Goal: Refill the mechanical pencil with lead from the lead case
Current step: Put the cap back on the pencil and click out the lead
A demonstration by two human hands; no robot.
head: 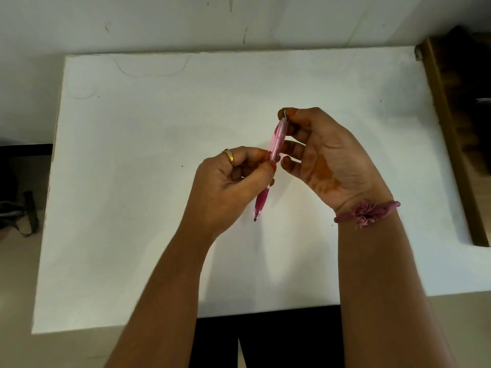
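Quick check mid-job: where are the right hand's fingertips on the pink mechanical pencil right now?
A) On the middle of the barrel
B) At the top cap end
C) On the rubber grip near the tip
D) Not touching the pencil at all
B: the right hand pinches the top end of the pink mechanical pencil, while the left hand holds its barrel lower down.

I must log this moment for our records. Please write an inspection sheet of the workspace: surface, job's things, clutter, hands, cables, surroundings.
Surface: white table, a few faint pencil marks near the far edge.
Job's things: pink mechanical pencil held above the table, tip pointing down toward the person; lead case not seen.
Clutter: nothing seen.
Hands: left hand grips the pencil mid-barrel; right hand pinches its top end.
Cables: dark cable on the floor at left.
Surroundings: white wall behind, brown wooden piece at right.
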